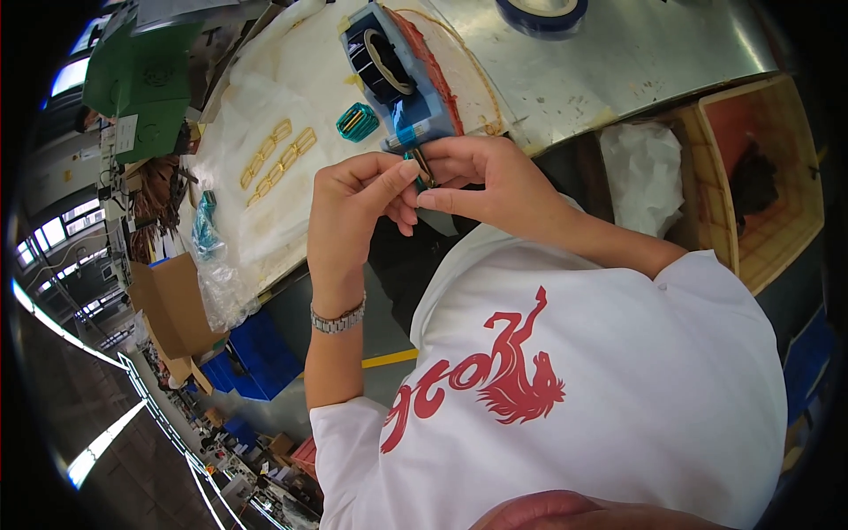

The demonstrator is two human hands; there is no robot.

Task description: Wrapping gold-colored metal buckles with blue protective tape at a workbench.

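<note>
My left hand (371, 187) and my right hand (473, 177) meet at the near edge of the worktable, in front of a blue-grey tape dispenser (433, 113). Between their fingertips they pinch a small gold metal piece (425, 168) with teal film on it; the fingers hide much of it. A roll of dark blue tape (378, 66) sits in the dispenser, and a strip of tape shows at its near end. Just left of the dispenser lies a teal-wrapped bundle (357, 122) with gold showing through. Farther left, gold rectangular frames (281, 163) lie in two rows.
A large blue tape roll (543, 16) rests on the metal tabletop (636, 79) at the far right. Crumpled teal film (205, 221) lies at the left edge. Below are a cardboard box (172, 305), blue bins (261, 353) and a wooden drawer (768, 238).
</note>
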